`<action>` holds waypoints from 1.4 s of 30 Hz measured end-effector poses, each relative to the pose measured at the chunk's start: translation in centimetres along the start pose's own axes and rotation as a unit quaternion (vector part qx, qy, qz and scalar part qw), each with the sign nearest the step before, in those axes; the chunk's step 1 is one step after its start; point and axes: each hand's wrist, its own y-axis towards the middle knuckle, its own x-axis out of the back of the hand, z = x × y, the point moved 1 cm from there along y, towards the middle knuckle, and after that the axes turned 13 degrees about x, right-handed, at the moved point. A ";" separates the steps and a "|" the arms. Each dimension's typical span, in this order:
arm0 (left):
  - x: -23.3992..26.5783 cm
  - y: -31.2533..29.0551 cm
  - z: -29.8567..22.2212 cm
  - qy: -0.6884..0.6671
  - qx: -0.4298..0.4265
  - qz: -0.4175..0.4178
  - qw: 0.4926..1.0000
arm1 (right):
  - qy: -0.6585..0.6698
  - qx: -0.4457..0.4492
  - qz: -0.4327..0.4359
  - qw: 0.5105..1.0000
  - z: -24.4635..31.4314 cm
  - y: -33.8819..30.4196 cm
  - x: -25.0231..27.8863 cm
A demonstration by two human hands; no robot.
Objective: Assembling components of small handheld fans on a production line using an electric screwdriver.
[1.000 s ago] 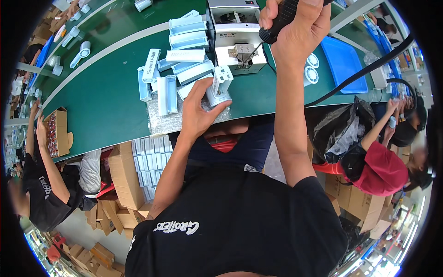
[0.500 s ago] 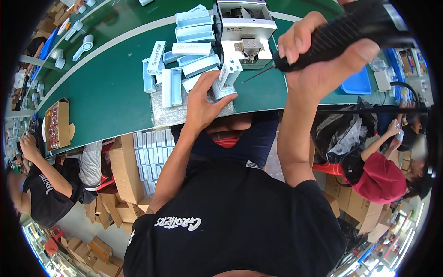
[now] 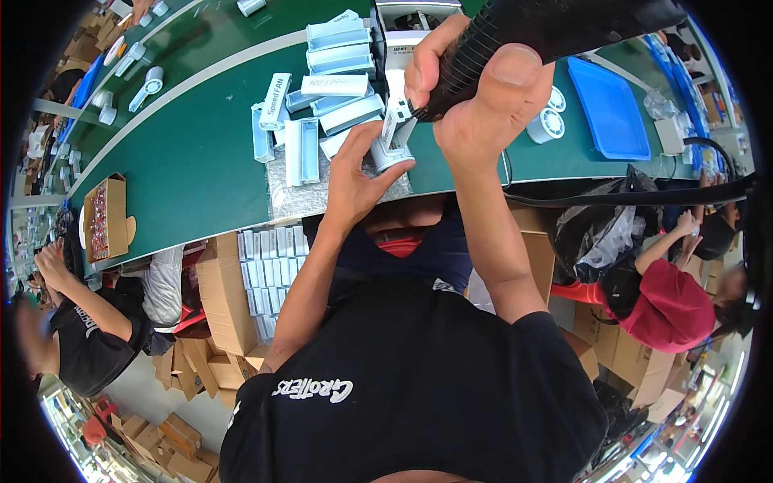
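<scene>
My left hand [image 3: 354,173] is closed round the round base of a white plastic fan housing [image 3: 392,150], which stands upright near the table's front edge. In my right hand [image 3: 491,105] is a black electric screwdriver [image 3: 515,40], gripped from the side and tilted down to the left. Its tip reaches the top of the housing; my fingers hide the exact contact. Just left of the housing lie several pale blue-white plastic covers [image 3: 303,153], some stacked on others, partly on a sheet of clear bubble wrap [image 3: 283,197].
Behind my right hand stands a metal machine [image 3: 403,52], partly covered. Round white parts [image 3: 547,126] and a blue tray [image 3: 608,109] lie to the right. A carton of small red parts [image 3: 103,219] sits at the left. Co-workers are at both sides; a black cable [image 3: 628,197] crosses at right.
My right hand has brought the screwdriver left, onto the top of the housing. The round white parts and more of the blue tray have come into view. My left hand stays on the housing.
</scene>
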 end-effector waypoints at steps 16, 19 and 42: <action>0.0 -0.2 0.4 -0.007 -0.016 -0.004 1.000 | 0.039 0.004 0.027 0.999 -0.5 -1.0 -0.7; -0.1 0.2 -0.1 -0.013 -0.015 0.007 1.000 | 0.067 -0.002 0.038 0.997 -1.7 -1.0 0.6; 2.4 -2.3 -1.3 -0.073 -0.109 0.005 0.991 | 0.060 -0.245 0.037 0.967 13.2 -0.6 10.6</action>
